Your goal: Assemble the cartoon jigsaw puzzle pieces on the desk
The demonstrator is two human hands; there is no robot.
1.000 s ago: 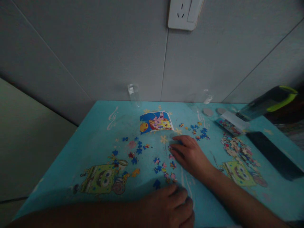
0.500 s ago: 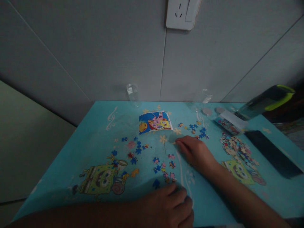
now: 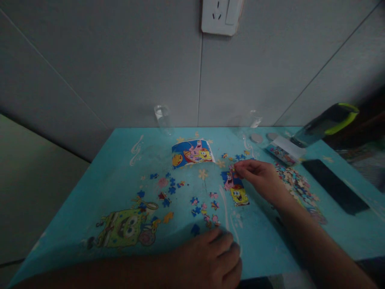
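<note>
Pinching at one joined puzzle section, the right hand leaves its hold unclear; the left hand curls, grip hidden. Two clear containers, one bottle: contents unclear.

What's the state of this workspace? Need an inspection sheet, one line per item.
Surface: light-blue table with printed cartoon figures.
Job's things: joined puzzle section; loose pieces to its left; pile of pieces at right; printed picture farther back.
Clutter: bottle, small box and dark flat object, all on the right side.
Grips: right grip at the joined section's upper edge, unclear whether it pinches a piece; left grip curled at the near side, palm hidden.
Cables: nothing seen.
Surroundings: grey wall with socket plate.
</note>
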